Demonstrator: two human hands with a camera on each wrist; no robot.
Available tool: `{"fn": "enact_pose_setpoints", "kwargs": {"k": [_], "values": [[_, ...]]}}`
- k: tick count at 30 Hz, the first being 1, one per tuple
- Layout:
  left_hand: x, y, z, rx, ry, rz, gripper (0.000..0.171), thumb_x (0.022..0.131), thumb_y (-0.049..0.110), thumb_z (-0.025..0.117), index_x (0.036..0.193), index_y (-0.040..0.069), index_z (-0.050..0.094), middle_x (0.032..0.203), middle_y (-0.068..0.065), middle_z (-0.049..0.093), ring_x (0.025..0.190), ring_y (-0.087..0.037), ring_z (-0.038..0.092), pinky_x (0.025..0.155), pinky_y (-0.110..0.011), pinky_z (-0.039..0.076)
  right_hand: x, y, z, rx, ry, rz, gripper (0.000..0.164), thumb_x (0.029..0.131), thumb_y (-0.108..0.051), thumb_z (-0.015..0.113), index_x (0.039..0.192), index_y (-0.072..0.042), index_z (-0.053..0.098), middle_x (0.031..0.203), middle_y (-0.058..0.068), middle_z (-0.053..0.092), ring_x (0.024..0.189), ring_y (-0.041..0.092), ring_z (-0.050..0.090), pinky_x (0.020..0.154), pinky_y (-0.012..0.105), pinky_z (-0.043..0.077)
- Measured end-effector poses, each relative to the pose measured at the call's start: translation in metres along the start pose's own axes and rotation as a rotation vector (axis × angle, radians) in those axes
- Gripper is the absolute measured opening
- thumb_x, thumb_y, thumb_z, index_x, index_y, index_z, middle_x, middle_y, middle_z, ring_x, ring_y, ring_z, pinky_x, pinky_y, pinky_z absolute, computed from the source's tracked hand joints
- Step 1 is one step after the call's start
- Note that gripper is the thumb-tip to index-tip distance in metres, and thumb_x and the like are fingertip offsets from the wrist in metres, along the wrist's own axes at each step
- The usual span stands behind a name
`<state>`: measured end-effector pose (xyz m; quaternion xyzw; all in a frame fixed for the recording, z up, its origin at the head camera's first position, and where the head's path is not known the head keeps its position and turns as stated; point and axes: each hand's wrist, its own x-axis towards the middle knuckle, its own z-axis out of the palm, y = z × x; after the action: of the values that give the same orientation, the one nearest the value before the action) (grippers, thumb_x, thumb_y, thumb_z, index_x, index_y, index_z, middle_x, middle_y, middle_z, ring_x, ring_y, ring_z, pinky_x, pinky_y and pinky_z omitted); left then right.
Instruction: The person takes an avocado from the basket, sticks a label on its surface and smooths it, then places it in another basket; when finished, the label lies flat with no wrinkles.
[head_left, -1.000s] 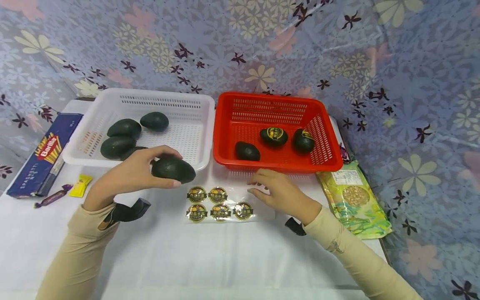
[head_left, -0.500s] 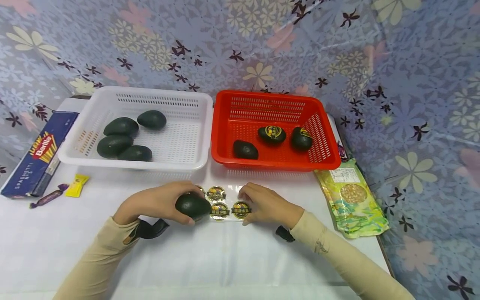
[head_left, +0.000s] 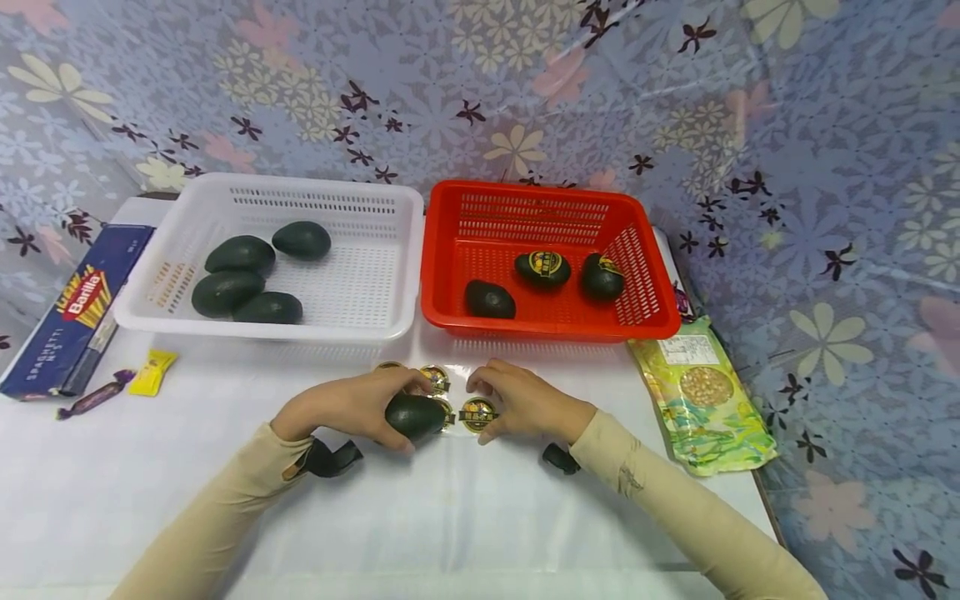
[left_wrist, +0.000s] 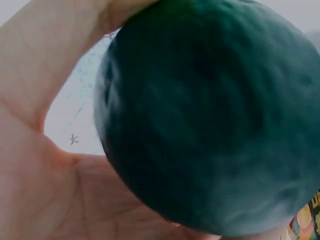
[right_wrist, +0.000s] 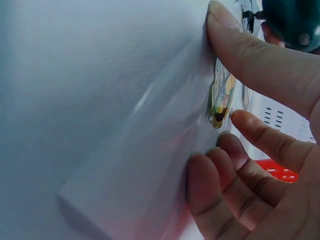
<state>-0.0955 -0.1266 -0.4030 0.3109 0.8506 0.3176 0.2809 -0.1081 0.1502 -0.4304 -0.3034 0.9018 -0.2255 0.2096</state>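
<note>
My left hand (head_left: pixel 348 408) grips a dark green avocado (head_left: pixel 414 418) over the left part of a clear sticker sheet (head_left: pixel 456 430). In the left wrist view the avocado (left_wrist: pixel 210 120) fills most of the frame, the hand curved round it. My right hand (head_left: pixel 532 404) rests at the sheet's right part, beside a round black-and-gold sticker (head_left: pixel 476 415). Seen from the right wrist, the thumb and fingertips touch the sheet (right_wrist: pixel 135 175) on either side of a sticker (right_wrist: pixel 221 97), apart from each other. The avocado and left hand partly hide other stickers.
Behind the hands stand a white basket (head_left: pixel 360 332) with several avocados and a red basket (head_left: pixel 555 327) with three, two of them stickered. A spaghetti box (head_left: pixel 71 321) and wrapped candies (head_left: pixel 152 372) lie left. At right is a yellow-green food bag (head_left: pixel 708 408).
My left hand has brought the avocado from the white basket's front edge down and right, over the sticker sheet. My right hand has moved slightly down and left, to a sticker.
</note>
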Motion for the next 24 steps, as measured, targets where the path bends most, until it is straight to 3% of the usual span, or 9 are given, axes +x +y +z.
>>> {"fn": "enact_pose_setpoints", "kwargs": {"k": [7,15,24], "values": [[0.0078,-0.0030,0.0042,0.078,-0.040,0.046,0.058,0.071,0.030,0.088,0.121,0.014,0.062,0.114,0.001,0.066,0.106,-0.013,0.056,0.093,-0.028,0.046,-0.0008,0.0025,0.0009,-0.010,0.002,-0.040,0.058,0.070,-0.030,0.092,0.117,-0.017,0.062,0.105,-0.003,0.061,0.094,0.011,0.057,0.086,0.030,0.050],[0.0095,-0.0012,0.0029,0.034,-0.073,0.054,0.059,0.070,0.029,0.090,0.119,0.015,0.060,0.112,0.002,0.067,0.101,-0.010,0.059,0.091,-0.025,0.048,-0.0001,0.0045,0.0024,0.040,0.023,-0.027,0.049,0.077,-0.030,0.087,0.117,-0.016,0.063,0.103,-0.004,0.061,0.090,0.010,0.056,0.086,0.029,0.050],[0.0081,0.0015,0.0019,0.017,-0.110,0.037,0.059,0.071,0.028,0.090,0.118,0.014,0.058,0.114,-0.001,0.065,0.102,-0.011,0.058,0.090,-0.025,0.047,-0.0021,0.0033,-0.0010,0.056,0.014,-0.080,0.034,0.087,-0.026,0.079,0.116,-0.014,0.066,0.100,0.000,0.062,0.087,0.013,0.056,0.083,0.027,0.049]]}}
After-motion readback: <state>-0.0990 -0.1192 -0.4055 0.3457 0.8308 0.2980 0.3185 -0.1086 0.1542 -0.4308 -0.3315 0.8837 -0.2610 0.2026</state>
